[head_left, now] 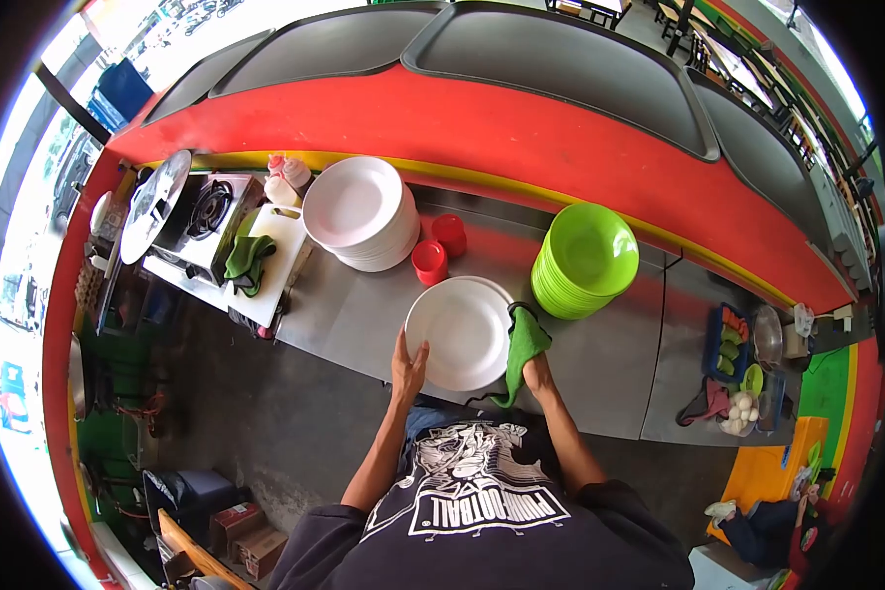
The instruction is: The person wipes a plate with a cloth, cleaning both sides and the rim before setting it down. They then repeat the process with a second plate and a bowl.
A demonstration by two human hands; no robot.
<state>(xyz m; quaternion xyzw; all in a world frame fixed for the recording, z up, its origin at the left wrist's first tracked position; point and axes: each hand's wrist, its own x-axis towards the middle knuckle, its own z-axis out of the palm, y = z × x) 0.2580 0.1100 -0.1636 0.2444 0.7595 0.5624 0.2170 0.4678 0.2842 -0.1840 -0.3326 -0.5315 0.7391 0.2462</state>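
A round white plate [459, 334] is held in front of my body, over the front part of the metal counter. My left hand [409, 368] grips its lower left rim, thumb on the upper side and the other fingers along the edge. My right hand [537, 376] is closed on a green cloth [527, 344] with a dark edge, which drapes against the plate's right rim. The cloth hides most of the right fingers. Beyond the plate stand two red cups [430, 262], a tall stack of white plates [359, 211] and a stack of green plates [587, 261].
Left on the counter are a gas stove [206, 211], a white cutting board [277, 258] with another green cloth [251, 264], and squeeze bottles [283, 187]. At right sit a blue basket of vegetables [728, 342] and a bag of eggs [739, 413]. A red wall [560, 118] runs behind.
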